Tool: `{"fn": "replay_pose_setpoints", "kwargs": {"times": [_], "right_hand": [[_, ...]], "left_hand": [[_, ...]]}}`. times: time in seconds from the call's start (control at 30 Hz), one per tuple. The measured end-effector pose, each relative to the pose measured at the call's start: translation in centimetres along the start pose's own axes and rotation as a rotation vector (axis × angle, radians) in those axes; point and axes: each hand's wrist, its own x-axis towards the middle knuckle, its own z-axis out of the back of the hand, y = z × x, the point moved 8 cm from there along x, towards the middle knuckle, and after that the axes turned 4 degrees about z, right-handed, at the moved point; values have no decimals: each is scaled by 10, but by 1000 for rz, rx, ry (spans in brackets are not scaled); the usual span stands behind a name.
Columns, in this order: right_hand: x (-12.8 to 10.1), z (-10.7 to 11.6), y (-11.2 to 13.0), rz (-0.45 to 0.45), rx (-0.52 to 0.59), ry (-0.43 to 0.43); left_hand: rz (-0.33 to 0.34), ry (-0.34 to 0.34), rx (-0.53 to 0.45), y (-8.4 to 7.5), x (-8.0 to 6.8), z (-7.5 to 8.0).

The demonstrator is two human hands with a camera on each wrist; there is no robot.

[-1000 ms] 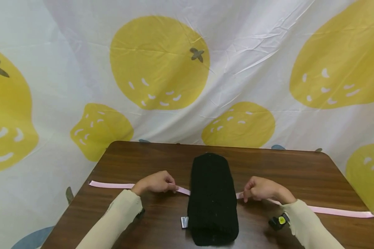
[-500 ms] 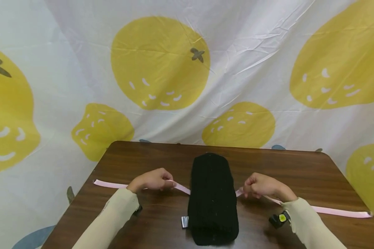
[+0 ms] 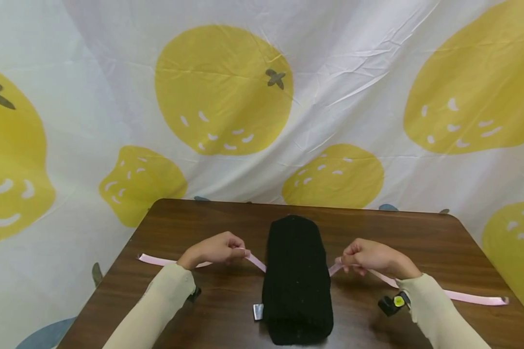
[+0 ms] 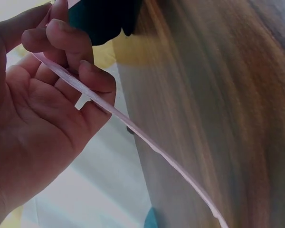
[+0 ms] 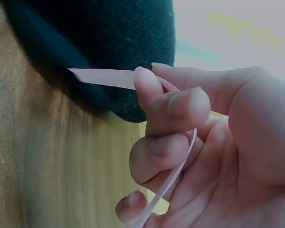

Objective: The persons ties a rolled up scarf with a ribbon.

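On a dark wooden table [image 3: 419,237], a black knitted roll [image 3: 298,276] is laid lengthwise at the middle, its far end rounded and its near end close to the table's near edge. A pink ribbon [image 3: 463,294] is passed beneath the roll and is seen emerging on both sides. The left stretch is pinched by the left hand [image 3: 214,249], whose fingers [image 4: 69,45] are curled round it just left of the roll; from there it is trailed leftward to the table's left edge, lifted slightly off the wood near the hand. The right stretch is gripped by the right hand [image 3: 367,257], its fingertips [image 5: 173,102] clamped on the ribbon just right of the roll, with the rest run through the palm and laid out toward the table's right edge. Both arms are covered by cream sleeves [image 3: 157,310]. A small grey tag [image 3: 258,311] is seen touching the roll's near left side. Behind the table, a white cloth backdrop [image 3: 353,58] printed with large yellow fruits is hung.
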Motion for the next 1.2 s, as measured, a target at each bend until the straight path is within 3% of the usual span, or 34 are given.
{"fn": "replay_pose_setpoints", "kwargs": {"times": [0.1,0.33,0.73,0.93,1.2], "right_hand": [[1,1,2,20,33,14],[4,5,8,76,-11,8],[3,10,11,73,46,-9],[3,10,12,74,50,-10],[3,5,14,63,29,64]], "left_hand": [[-5,-15,-1,-2,0,3],[-26,-43,-32,-7,-1,11],[-37,-82,-96,-14,1,15],[-61,-88,-123,-20,5,13],[-100,-68,-194,-31,12,4]]}}
